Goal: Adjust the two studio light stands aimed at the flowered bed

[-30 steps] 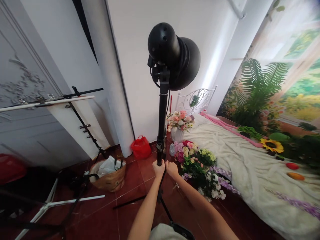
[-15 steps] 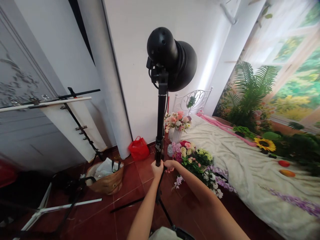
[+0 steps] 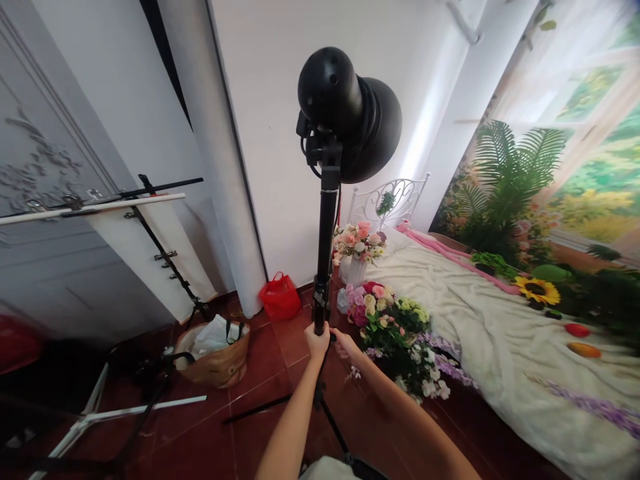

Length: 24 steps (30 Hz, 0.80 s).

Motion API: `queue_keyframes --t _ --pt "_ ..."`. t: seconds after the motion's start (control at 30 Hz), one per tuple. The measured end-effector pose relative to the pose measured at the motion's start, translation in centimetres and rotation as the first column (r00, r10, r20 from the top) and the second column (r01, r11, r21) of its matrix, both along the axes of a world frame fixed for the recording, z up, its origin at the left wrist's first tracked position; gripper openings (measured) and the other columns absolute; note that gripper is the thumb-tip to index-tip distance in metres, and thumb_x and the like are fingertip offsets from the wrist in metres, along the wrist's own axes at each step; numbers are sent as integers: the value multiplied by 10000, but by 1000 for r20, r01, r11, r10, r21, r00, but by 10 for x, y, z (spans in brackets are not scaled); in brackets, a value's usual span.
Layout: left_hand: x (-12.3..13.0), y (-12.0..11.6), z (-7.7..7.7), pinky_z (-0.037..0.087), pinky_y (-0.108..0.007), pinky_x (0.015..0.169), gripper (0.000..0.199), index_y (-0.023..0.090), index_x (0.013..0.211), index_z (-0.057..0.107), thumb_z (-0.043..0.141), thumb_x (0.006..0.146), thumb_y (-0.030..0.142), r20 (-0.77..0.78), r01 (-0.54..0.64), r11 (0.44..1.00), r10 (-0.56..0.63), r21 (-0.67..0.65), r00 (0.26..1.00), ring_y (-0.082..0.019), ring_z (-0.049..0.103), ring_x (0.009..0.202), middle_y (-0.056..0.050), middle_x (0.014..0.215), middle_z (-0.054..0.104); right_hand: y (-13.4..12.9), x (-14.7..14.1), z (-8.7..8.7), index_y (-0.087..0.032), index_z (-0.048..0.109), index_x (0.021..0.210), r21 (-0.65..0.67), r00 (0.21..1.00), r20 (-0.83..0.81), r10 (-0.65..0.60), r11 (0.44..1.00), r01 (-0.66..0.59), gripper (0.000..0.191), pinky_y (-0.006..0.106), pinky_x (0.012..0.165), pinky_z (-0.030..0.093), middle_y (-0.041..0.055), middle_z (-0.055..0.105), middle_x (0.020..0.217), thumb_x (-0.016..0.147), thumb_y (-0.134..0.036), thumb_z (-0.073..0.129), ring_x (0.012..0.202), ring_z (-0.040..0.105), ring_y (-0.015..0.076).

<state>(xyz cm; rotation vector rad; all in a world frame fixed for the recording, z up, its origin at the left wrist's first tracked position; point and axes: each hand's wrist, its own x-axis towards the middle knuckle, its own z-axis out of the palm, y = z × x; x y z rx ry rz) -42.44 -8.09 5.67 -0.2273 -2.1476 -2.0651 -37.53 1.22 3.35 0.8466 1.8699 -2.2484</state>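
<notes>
A black studio lamp [image 3: 333, 90] with a round reflector tops a black light stand [image 3: 327, 233] that rises in front of me. My left hand [image 3: 317, 340] is wrapped round the stand's pole, low down below a dark clamp [image 3: 320, 293]. Just right of it, my right hand [image 3: 344, 345] is closed at a small dark knob [image 3: 333, 338] on the stand; the fingers partly hide it. The stand's spread legs [image 3: 333, 427] rest on the tiled floor [image 3: 265, 433] between my forearms.
On the right is a bed [image 3: 500, 347] with a cream blanket, artificial flowers [image 3: 385, 313] crowding its near side. At left stand a woven bag [image 3: 220, 363], a red plastic bag [image 3: 280, 298], a white-legged stand [image 3: 150, 408] and a clamped backdrop frame [image 3: 165, 250]. A white wall [image 3: 270, 153] lies behind.
The lamp and its stand sit slightly farther right in view. My right hand's fingers have turned at the knob, while my left hand keeps its hold on the pole.
</notes>
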Motion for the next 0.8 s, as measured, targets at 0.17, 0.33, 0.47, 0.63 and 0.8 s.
queue_keyframes --t 0.17,0.33,0.47,0.63,0.8 --pt "0 0 1 327 -220 459 295 152 480 538 601 643 388 4 13 1000 -13 -5 1000 -109 445 449 -14 471 526 0 3 0 -217 489 748 -202 1000 -5 2 979 -3 265 147 319 71 -117 242 427 877 -439 421 310 172 50" --pt "0 0 -2 336 -224 469 273 144 511 559 602 660 369 -18 10 999 -10 -31 1000 -118 464 470 -26 495 547 11 -6 8 -218 300 554 -261 988 95 119 961 -90 405 153 306 66 -107 226 405 896 -420 381 308 145 47" --pt "-1 1 -5 331 -223 462 287 143 494 546 610 666 363 -31 -7 999 6 -38 1000 -111 452 456 -16 477 525 23 -17 24 -228 252 497 -203 889 267 371 924 -324 454 173 313 146 -90 216 386 919 -383 312 313 147 63" --pt "-1 -1 -3 357 -225 467 278 134 508 574 612 679 350 -53 -2 999 -1 -44 999 -116 471 457 -18 476 536 14 -7 26 -206 412 542 423 955 205 212 861 -282 443 211 435 288 -17 410 473 929 -411 348 429 411 117" --pt "1 -2 1 355 -216 462 273 131 510 570 618 672 346 -29 19 1000 -19 3 999 -113 481 462 -19 487 549 -3 18 17 -211 558 841 909 970 -83 230 416 -21 309 219 637 349 45 629 821 934 -453 391 809 594 173"
